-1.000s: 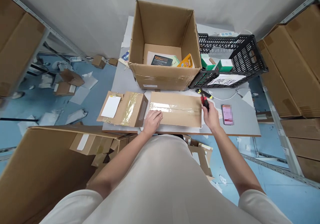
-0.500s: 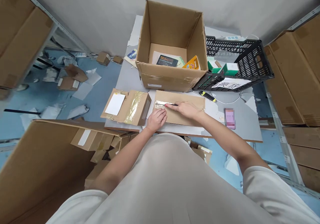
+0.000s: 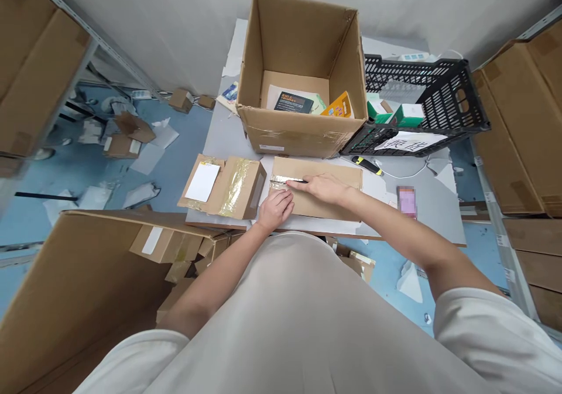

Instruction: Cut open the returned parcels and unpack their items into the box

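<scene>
A flat, long cardboard box with clear tape near its left end lies on the table in front of me. My left hand presses down on its near left corner, fingers together and bent over the cardboard; the thumb is hard to see. In my right hand is a thin dark knife, held low over the taped part with the forefinger stretched along it. Its tip points left. Whether the blade is in the tape I cannot tell.
Left of my hands lies a taped carton with a white label. Behind stand a large open box holding packets and a black crate. A yellow-black utility knife and a phone lie right. A big carton stands left.
My right hand and the knife have slid slightly left along the tape. My left hand stays on the box. The whole view has shifted a little.
</scene>
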`<state>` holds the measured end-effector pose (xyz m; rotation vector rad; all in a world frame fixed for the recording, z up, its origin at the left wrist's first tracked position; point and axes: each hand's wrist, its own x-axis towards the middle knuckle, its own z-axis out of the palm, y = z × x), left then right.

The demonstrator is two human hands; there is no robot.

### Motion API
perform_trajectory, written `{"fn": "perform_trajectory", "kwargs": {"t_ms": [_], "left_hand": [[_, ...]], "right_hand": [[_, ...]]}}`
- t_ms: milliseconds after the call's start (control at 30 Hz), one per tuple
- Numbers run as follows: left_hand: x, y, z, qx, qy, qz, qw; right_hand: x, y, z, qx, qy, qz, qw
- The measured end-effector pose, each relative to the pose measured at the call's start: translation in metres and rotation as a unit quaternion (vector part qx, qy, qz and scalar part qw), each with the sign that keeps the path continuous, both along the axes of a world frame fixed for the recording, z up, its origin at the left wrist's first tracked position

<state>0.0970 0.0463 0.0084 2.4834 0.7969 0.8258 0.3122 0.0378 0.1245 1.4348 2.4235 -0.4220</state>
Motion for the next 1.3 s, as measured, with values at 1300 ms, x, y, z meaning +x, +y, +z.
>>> {"fn": "perform_trajectory", "kwargs": {"t_ms": [1300], "left_hand": [[0.016,-0.014,0.032,0.059,0.128,-0.005,0.99]], "right_hand": [[0.112,-0.188,-0.044,-0.002,0.356,-0.572,0.739]]}}
